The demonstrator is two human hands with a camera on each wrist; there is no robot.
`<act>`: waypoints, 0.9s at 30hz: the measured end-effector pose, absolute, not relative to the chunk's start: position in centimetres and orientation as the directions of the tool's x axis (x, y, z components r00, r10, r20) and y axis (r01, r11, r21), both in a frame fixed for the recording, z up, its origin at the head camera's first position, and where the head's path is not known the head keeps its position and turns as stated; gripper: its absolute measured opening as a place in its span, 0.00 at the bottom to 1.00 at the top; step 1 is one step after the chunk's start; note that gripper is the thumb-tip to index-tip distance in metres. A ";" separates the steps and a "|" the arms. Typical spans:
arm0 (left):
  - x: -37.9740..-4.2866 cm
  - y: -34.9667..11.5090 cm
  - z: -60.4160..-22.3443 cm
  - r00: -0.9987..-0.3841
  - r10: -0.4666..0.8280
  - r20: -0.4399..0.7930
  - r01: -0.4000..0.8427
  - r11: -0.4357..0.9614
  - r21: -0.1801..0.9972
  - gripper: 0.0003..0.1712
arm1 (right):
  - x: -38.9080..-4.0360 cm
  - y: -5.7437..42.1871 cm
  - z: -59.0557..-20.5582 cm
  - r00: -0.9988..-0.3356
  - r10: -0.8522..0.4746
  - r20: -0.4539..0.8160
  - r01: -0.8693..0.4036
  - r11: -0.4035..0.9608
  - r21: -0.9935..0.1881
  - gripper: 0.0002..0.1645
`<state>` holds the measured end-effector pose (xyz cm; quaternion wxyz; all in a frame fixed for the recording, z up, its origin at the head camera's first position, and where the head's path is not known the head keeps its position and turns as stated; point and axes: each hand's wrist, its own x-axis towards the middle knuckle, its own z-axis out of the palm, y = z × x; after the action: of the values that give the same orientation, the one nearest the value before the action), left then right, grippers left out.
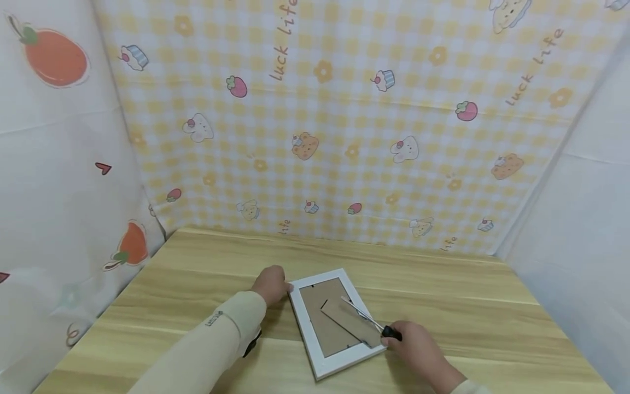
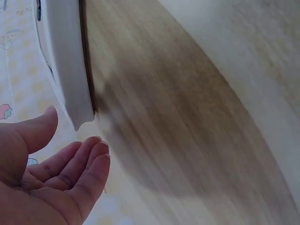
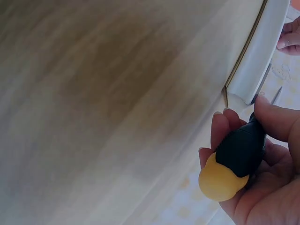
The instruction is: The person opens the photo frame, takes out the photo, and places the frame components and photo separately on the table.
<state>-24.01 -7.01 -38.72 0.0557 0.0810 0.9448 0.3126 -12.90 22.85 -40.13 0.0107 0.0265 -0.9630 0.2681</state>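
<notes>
A white picture frame (image 1: 310,335) lies back side up on the table, its brown backing board (image 1: 332,336) showing with small dark tabs along the edges. At its far left corner is my left hand (image 1: 270,284). In the left wrist view the thumb and loosely bent fingers of that hand (image 2: 61,173) stand apart around the frame's corner (image 2: 77,108). My right hand (image 1: 415,347) grips a screwdriver (image 1: 392,332) near the lower right corner. Its metal shaft overlaps the board, pointing up and left. The handle (image 3: 241,147) is black with a yellow end.
The wood-grain table (image 1: 221,251) extends around the frame. A yellow checked cloth with printed cartoons (image 1: 344,109) hangs behind it. White cloth (image 1: 44,191) hangs at the left, and another pale sheet (image 1: 581,219) at the right.
</notes>
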 end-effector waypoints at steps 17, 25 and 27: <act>-24.2 -7.0 -39.2 -0.975 0.211 -0.064 0.135 0.801 0.584 0.11 | -12.7 22.5 -40.2 -0.978 -0.196 0.069 -0.203 0.842 -0.500 0.07; -23.9 -7.0 -39.0 -0.973 0.217 -0.075 0.142 0.827 0.544 0.12 | -13.1 22.6 -39.9 -0.982 -0.171 0.082 -0.189 0.864 -0.466 0.06; -23.7 -7.0 -38.9 -0.973 0.215 -0.081 0.137 0.826 0.547 0.12 | -13.2 22.7 -39.7 -0.981 -0.170 0.089 -0.192 0.869 -0.457 0.06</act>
<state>-23.71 -6.97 -38.85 0.0696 0.0925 0.9529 0.2804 -13.25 22.72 -39.72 0.0228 0.0938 -0.9663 0.2386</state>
